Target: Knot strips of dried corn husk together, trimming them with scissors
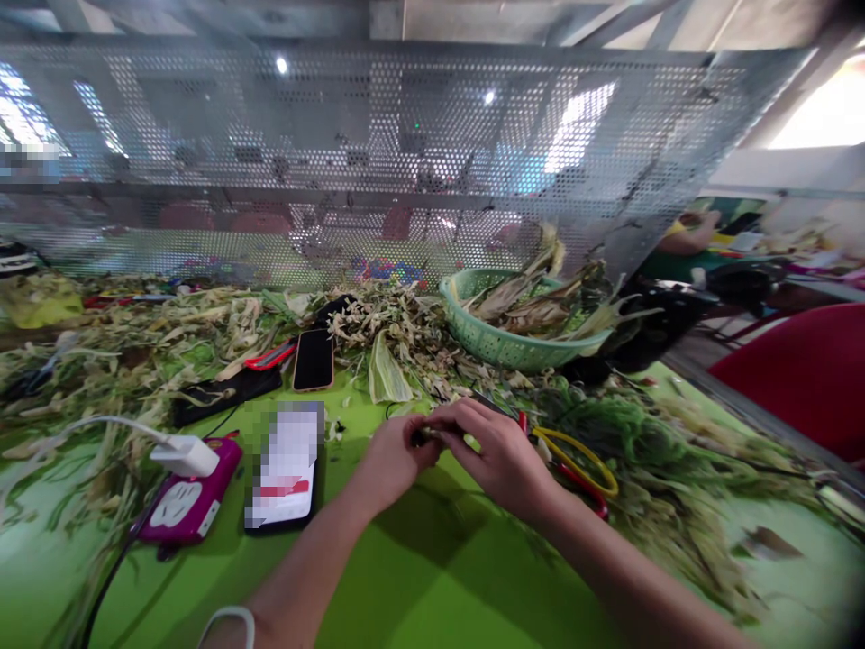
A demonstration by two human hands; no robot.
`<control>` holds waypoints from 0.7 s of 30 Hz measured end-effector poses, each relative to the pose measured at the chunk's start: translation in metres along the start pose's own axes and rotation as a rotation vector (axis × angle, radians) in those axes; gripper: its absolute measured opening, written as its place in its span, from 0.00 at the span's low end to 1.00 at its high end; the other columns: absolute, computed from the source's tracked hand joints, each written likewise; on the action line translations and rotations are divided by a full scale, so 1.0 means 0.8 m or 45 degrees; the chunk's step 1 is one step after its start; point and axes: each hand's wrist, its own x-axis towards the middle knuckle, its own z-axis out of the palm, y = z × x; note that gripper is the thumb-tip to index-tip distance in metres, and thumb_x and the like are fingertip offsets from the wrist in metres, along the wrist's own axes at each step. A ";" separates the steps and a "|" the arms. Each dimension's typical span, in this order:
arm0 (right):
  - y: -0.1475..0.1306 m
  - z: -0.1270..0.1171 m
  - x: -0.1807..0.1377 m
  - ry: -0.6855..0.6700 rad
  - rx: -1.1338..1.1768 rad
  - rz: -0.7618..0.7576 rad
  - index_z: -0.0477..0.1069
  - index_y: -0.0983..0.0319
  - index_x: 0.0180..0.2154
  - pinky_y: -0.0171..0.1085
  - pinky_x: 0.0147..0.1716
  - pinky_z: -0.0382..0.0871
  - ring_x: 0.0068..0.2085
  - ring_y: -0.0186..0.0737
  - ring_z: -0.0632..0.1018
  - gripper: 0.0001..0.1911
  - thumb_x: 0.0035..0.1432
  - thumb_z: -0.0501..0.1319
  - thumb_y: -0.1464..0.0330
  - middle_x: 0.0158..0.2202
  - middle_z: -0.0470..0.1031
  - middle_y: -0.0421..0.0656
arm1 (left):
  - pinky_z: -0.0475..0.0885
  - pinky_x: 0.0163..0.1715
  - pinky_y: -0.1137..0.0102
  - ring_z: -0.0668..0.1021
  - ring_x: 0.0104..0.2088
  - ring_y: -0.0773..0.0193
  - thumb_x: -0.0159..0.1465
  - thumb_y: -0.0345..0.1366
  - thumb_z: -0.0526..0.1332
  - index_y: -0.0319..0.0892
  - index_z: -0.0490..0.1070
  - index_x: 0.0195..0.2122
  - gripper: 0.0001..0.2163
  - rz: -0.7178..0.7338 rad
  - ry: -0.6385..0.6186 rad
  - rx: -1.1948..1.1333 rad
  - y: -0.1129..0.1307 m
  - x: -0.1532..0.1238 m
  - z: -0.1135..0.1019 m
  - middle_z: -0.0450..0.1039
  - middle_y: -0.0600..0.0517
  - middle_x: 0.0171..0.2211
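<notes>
My left hand [396, 453] and my right hand [496, 451] meet over the green table [419, 577], fingers pinched together on a small dark and pale piece [430, 434] held between them. What the piece is I cannot make out. Scissors with red and yellow handles [578, 464] lie just right of my right hand. A pile of dried leaves and stalks [405, 333] lies beyond my hands.
A green plastic basket [473, 338] of husks stands at the back right. Phones [314, 359] [284, 469] and a pink power strip [189, 500] with a white plug lie at left. A perforated metal screen [405, 153] closes the back. A red chair [804, 379] is at right.
</notes>
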 end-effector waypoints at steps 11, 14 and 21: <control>-0.004 0.003 -0.003 -0.090 -0.122 -0.132 0.70 0.58 0.46 0.37 0.41 0.68 0.39 0.39 0.77 0.12 0.62 0.54 0.73 0.39 0.78 0.43 | 0.63 0.29 0.70 0.67 0.27 0.65 0.49 0.30 0.58 0.38 0.73 0.26 0.05 0.035 -0.055 0.076 -0.004 -0.003 -0.001 0.66 0.55 0.22; -0.005 0.003 -0.003 -0.043 -0.099 -0.146 0.71 0.58 0.45 0.37 0.41 0.68 0.38 0.38 0.77 0.11 0.62 0.55 0.73 0.38 0.78 0.43 | 0.62 0.29 0.70 0.67 0.26 0.65 0.50 0.31 0.60 0.37 0.72 0.24 0.03 -0.033 -0.074 -0.121 -0.001 -0.003 0.000 0.66 0.54 0.21; 0.000 -0.010 0.001 0.244 0.085 0.096 0.73 0.59 0.38 0.37 0.39 0.71 0.38 0.39 0.76 0.07 0.61 0.57 0.71 0.36 0.75 0.45 | 0.60 0.29 0.72 0.67 0.24 0.68 0.49 0.42 0.67 0.38 0.71 0.24 0.12 -0.246 0.097 -0.429 0.011 0.000 -0.002 0.68 0.55 0.20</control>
